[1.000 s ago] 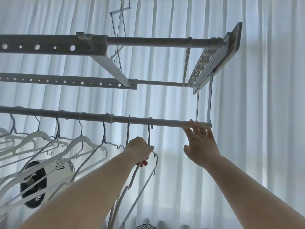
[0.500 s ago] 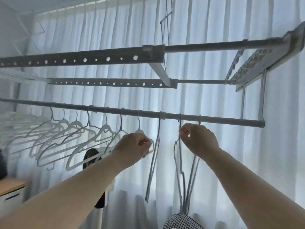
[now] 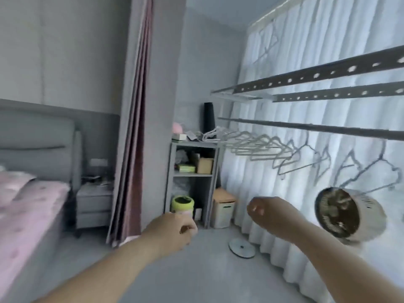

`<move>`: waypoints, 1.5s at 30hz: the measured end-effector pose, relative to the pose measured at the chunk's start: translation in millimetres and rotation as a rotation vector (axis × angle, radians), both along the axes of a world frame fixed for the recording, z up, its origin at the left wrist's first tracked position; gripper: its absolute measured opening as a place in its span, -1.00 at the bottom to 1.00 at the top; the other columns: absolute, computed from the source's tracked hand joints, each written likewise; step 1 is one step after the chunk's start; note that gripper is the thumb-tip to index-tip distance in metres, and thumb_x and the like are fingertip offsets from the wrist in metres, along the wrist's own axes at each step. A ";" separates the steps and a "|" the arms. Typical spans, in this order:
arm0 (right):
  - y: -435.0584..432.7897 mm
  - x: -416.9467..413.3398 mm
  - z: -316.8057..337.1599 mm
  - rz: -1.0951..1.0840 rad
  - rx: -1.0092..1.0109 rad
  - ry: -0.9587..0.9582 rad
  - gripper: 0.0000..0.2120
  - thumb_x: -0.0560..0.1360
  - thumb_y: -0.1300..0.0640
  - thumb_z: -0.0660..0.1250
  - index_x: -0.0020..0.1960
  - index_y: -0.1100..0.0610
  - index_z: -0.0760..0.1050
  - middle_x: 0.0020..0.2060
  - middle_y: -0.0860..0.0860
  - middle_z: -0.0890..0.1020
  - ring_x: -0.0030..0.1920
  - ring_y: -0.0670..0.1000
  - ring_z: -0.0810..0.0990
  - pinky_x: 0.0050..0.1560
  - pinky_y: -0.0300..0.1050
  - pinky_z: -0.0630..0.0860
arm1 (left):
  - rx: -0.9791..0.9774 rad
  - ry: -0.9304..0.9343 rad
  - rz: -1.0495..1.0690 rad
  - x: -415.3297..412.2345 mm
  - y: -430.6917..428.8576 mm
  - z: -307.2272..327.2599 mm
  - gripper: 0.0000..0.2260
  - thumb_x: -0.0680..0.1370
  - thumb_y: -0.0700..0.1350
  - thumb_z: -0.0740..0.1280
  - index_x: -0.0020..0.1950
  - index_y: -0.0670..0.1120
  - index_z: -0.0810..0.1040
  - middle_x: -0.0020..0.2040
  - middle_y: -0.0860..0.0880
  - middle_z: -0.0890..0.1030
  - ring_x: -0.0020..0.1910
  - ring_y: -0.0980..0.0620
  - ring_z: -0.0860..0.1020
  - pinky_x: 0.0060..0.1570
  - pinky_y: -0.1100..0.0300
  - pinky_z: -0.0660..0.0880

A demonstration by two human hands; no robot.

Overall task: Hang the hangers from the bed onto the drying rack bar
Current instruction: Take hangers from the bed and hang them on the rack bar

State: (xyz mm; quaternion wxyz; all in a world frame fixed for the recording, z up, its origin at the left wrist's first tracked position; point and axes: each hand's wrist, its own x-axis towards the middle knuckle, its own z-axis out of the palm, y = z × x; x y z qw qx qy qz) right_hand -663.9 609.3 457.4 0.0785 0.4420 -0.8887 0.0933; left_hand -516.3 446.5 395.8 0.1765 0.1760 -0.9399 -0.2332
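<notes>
Most of the bed (image 3: 26,206) lay outside our view, well apart from the drying rack bar (image 3: 306,127), and the pink part we could see showed no hanger. Under the bar a long row of hangers (image 3: 258,143) already hung. Lower than the bar, toward the bed, our left hand (image 3: 172,232) and right hand (image 3: 269,215) were apart, loosely curled and empty. We judged the step to be fetching more. We would do best to gather several by their hooks, all facing one way, so they would slip onto the bar untangled.
</notes>
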 end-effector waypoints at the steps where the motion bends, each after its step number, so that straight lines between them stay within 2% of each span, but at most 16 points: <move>1: -33.4 10.2 -15.3 0.054 0.023 -0.018 -0.79 0.57 0.07 0.10 0.05 0.04 0.50 0.02 0.02 0.61 -0.10 0.02 0.53 -0.08 -0.17 0.46 | 0.036 -0.018 0.084 26.3 -26.7 -13.0 -0.77 0.56 -0.07 0.19 -0.30 0.13 0.40 -0.36 0.17 0.51 -0.47 0.26 0.47 -0.29 0.38 0.40; 5: -153.9 55.1 -74.2 0.232 0.107 -0.122 -0.83 0.57 0.07 0.12 -0.07 0.07 0.47 -0.12 0.06 0.59 -0.10 0.04 0.54 -0.09 -0.16 0.43 | 0.179 -0.031 0.442 128.1 -121.9 -66.5 -0.73 0.55 -0.08 0.18 -0.36 0.10 0.38 -0.40 0.12 0.51 -0.41 0.15 0.49 -0.18 0.25 0.48; 8: -230.9 88.0 -106.0 0.351 0.245 -0.100 -0.76 0.56 0.13 0.08 0.07 0.14 0.49 -0.05 0.07 0.60 0.01 0.07 0.57 -0.05 -0.11 0.45 | 0.282 -0.039 0.675 190.1 -178.6 -107.2 -0.70 0.56 -0.11 0.18 -0.38 0.07 0.36 -0.43 0.08 0.51 -0.38 0.08 0.48 -0.16 0.23 0.47; 13: -339.1 125.2 -152.2 0.484 0.314 -0.239 -0.82 0.53 0.10 0.11 -0.16 -0.12 0.41 -0.13 -0.11 0.57 -0.07 -0.01 0.55 -0.04 -0.18 0.47 | 0.395 -0.059 0.974 257.7 -251.8 -172.3 -0.69 0.56 -0.11 0.17 -0.40 0.03 0.34 -0.42 0.08 0.52 -0.38 0.12 0.46 -0.26 0.24 0.35; 15: -383.9 133.8 -168.1 0.533 0.337 -0.295 -0.72 0.53 0.11 0.12 -0.28 -0.21 0.29 -0.25 -0.18 0.51 -0.11 -0.05 0.53 -0.07 -0.22 0.45 | 0.446 -0.085 1.081 273.6 -284.9 -195.5 -0.73 0.56 -0.10 0.15 -0.36 -0.02 0.37 -0.32 0.05 0.57 -0.33 0.07 0.46 -0.25 0.24 0.34; 18: -456.8 145.5 -190.0 0.570 0.348 -0.366 -0.63 0.54 0.12 0.14 -0.33 -0.29 0.26 -0.24 -0.19 0.50 -0.16 -0.08 0.51 -0.09 -0.28 0.41 | 0.498 -0.158 1.212 292.0 -335.0 -226.8 -0.71 0.56 -0.08 0.13 -0.37 0.02 0.32 -0.27 0.04 0.52 -0.22 0.02 0.46 -0.25 0.24 0.31; 21: -529.4 156.0 -212.9 0.590 0.334 -0.434 -0.57 0.52 0.16 0.18 -0.36 -0.33 0.31 -0.32 -0.21 0.47 -0.28 -0.20 0.44 -0.12 -0.30 0.40 | 0.543 -0.202 1.294 309.3 -382.2 -249.2 -0.69 0.58 -0.08 0.11 -0.38 0.02 0.26 -0.35 0.09 0.38 -0.22 0.03 0.42 -0.34 0.24 0.26; 23: -578.7 165.0 -230.1 0.625 0.361 -0.449 -0.72 0.54 0.16 0.16 -0.24 -0.19 0.34 -0.32 -0.23 0.40 -0.26 -0.17 0.44 -0.17 -0.33 0.37 | 0.563 -0.205 1.340 323.1 -415.9 -262.5 -0.71 0.58 -0.10 0.09 -0.36 0.03 0.29 -0.34 0.08 0.38 -0.23 0.03 0.42 -0.33 0.24 0.26; 26: -645.8 189.7 -256.3 0.651 0.414 -0.475 -0.86 0.55 0.14 0.13 -0.05 -0.10 0.36 -0.26 -0.17 0.42 -0.16 -0.07 0.45 -0.16 -0.30 0.33 | 0.618 -0.174 1.378 344.8 -455.1 -285.4 -0.79 0.59 -0.10 0.10 -0.05 0.02 0.53 -0.15 0.03 0.54 -0.17 0.03 0.50 -0.17 0.24 0.38; 28: -684.5 210.5 -273.0 0.672 0.475 -0.472 -0.85 0.55 0.12 0.12 0.03 -0.09 0.40 -0.24 -0.18 0.40 -0.11 -0.07 0.43 -0.12 -0.32 0.30 | 0.627 -0.138 1.428 359.8 -479.7 -302.5 -0.78 0.59 -0.10 0.14 0.12 -0.03 0.54 0.06 0.01 0.59 0.02 0.03 0.56 0.00 0.23 0.42; 30: -725.7 230.7 -288.7 0.705 0.515 -0.462 -0.81 0.56 0.11 0.12 0.11 -0.08 0.42 -0.17 -0.18 0.42 -0.08 -0.11 0.40 -0.08 -0.34 0.27 | 0.603 -0.090 1.486 375.0 -516.8 -318.1 -0.82 0.58 -0.10 0.17 0.09 -0.01 0.54 0.15 -0.02 0.58 0.13 0.02 0.54 0.04 0.23 0.40; 32: -765.8 249.4 -307.6 0.719 0.543 -0.459 -0.85 0.55 0.11 0.13 0.05 -0.12 0.35 -0.07 -0.16 0.44 -0.06 -0.14 0.40 -0.05 -0.35 0.27 | 0.566 -0.072 1.514 387.6 -566.2 -332.6 -0.82 0.59 -0.11 0.17 0.10 -0.02 0.53 0.17 -0.01 0.57 0.14 0.02 0.54 0.01 0.24 0.38; 35: -826.3 277.2 -340.5 0.675 0.606 -0.486 -0.83 0.55 0.11 0.14 0.08 -0.12 0.34 -0.01 -0.14 0.48 -0.02 -0.13 0.44 -0.01 -0.36 0.30 | 0.514 -0.080 1.477 403.2 -646.1 -360.0 -0.76 0.59 -0.12 0.16 0.22 -0.07 0.49 0.21 0.02 0.53 0.17 0.06 0.51 0.03 0.29 0.36; 39: -911.6 317.1 -380.7 0.657 0.707 -0.466 -0.69 0.57 0.09 0.14 0.30 -0.02 0.33 0.22 -0.11 0.49 0.22 -0.12 0.46 0.20 -0.31 0.33 | 0.426 -0.193 1.409 430.4 -724.7 -407.9 -0.63 0.59 -0.07 0.15 0.41 -0.04 0.31 0.40 0.02 0.37 0.37 0.08 0.35 0.32 0.26 0.27; 43: -987.7 357.5 -423.4 0.630 0.674 -0.526 -0.66 0.57 0.11 0.17 0.34 0.00 0.32 0.26 -0.08 0.47 0.05 -0.10 0.45 0.16 -0.28 0.35 | 0.454 -0.429 1.406 466.0 -776.7 -471.3 -0.47 0.59 0.12 0.02 0.51 -0.03 0.02 0.54 -0.04 0.03 0.52 0.00 0.04 0.46 0.13 0.02; 45: -1018.0 374.4 -442.2 0.637 0.664 -0.545 -0.63 0.57 0.12 0.17 0.37 0.01 0.29 0.31 -0.08 0.43 0.03 -0.11 0.42 0.15 -0.29 0.33 | 0.415 -0.439 1.412 478.3 -790.3 -504.8 -0.32 0.51 0.30 -0.17 0.47 -0.08 0.21 0.50 -0.12 0.19 0.48 -0.10 0.19 0.40 0.07 0.00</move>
